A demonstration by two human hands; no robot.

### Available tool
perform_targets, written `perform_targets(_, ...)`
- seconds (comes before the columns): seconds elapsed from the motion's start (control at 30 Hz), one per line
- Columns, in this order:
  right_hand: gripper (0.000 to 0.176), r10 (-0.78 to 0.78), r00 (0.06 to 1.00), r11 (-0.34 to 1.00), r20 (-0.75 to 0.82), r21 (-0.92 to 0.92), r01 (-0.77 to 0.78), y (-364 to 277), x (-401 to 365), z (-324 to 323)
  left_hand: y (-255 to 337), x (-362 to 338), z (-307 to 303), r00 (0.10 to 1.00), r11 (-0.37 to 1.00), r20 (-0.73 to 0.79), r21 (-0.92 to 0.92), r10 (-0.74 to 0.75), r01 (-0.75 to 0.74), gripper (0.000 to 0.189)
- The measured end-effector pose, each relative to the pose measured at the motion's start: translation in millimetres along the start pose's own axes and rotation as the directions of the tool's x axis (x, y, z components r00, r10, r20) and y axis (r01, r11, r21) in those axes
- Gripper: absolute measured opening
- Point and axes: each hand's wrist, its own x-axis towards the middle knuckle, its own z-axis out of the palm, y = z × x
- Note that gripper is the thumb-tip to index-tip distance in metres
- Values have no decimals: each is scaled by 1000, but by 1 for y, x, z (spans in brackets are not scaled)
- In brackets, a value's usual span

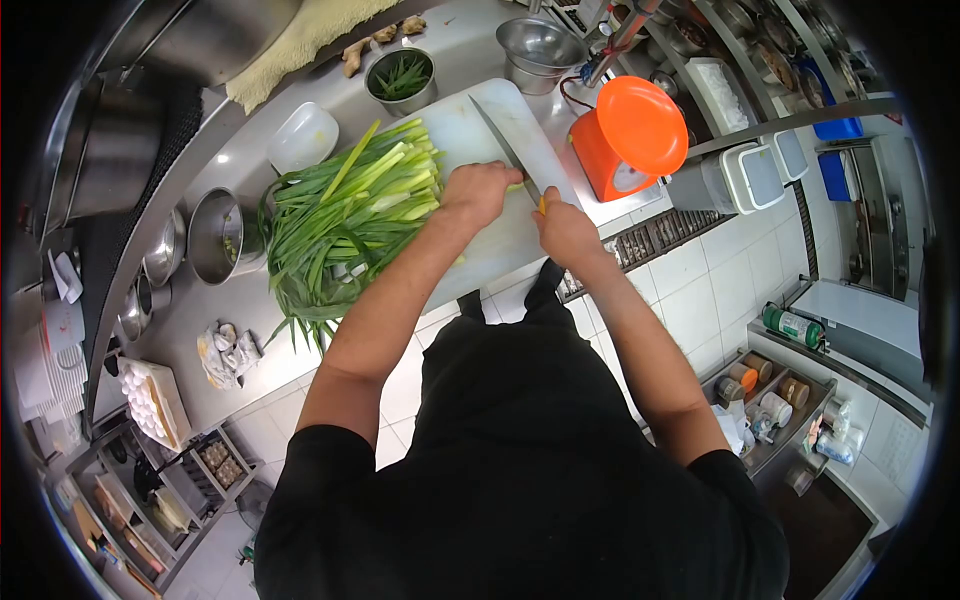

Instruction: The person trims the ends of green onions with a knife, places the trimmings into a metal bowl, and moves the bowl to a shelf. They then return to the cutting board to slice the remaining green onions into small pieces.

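Observation:
My right hand (570, 236) is closed around the yellow handle of a kitchen knife (497, 132), whose long blade points away across the white cutting board (505, 240). Beside the blade, my left hand (480, 192) is closed, with a bit of green onion (516, 184) showing at its fingertips. Most of what that hand grips is hidden under the fingers. A large heap of green onions (350, 205) lies on the board's left part and hangs over the counter, pale ends toward my left hand.
A metal pot of cut greens (400, 80) stands behind the board, near ginger (353, 57). An orange scale (630, 140) is close on the right. To the left are a white dish (304, 137), a metal bowl (216, 237), a crumpled cloth (228, 353) and an egg tray (150, 402).

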Motion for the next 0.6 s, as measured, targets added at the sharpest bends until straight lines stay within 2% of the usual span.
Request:
perform_targets(0.1,31,29,998,999,61,-31,-27,-11,-6,-18,-3,-1,1,1000,1000,-2,-2,8,-8,40)
perform_targets(0.3,30,-6,1000,1000,0,-26,6,-7,2,1,-8,-1,8,999,999,-47,-32,17,-18,37)
perform_targets(0.4,31,8,999,999,47,-33,-7,-12,0,-11,-7,-3,5,1000,1000,-29,-21,0,-1,35)
perform_targets(0.6,32,24,999,1000,28,1,-24,-13,6,1,-8,-4,4,998,999,-61,-42,5,-8,32)
